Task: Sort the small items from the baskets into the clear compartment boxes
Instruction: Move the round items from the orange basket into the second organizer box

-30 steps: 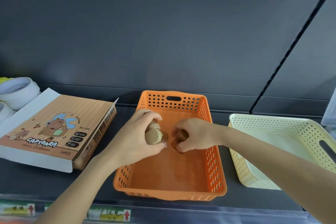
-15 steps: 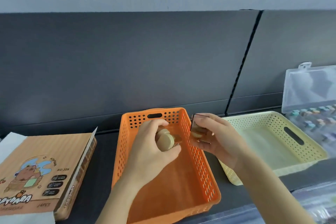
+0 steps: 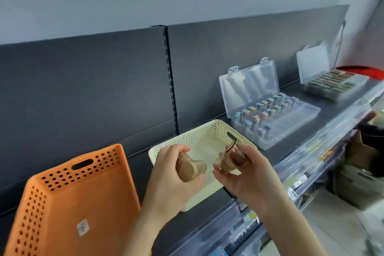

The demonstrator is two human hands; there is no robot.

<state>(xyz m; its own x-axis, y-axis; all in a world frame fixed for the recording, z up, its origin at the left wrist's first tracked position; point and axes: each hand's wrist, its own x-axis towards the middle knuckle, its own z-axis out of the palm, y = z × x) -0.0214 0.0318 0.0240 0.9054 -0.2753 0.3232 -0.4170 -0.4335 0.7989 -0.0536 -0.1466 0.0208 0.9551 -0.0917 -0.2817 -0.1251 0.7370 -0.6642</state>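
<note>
holding tan items in both grips: left hand closed on tan pieces | right hand closed on brown pieces | risk: i could spill some over the cream basket, handfuls loose

I can't make out what the brown pieces in my left hand are; my fingers cover most of them. The orange basket runs off the near left edge. Everything at the far right, past the farther clear box, is smeared with blur.
</note>
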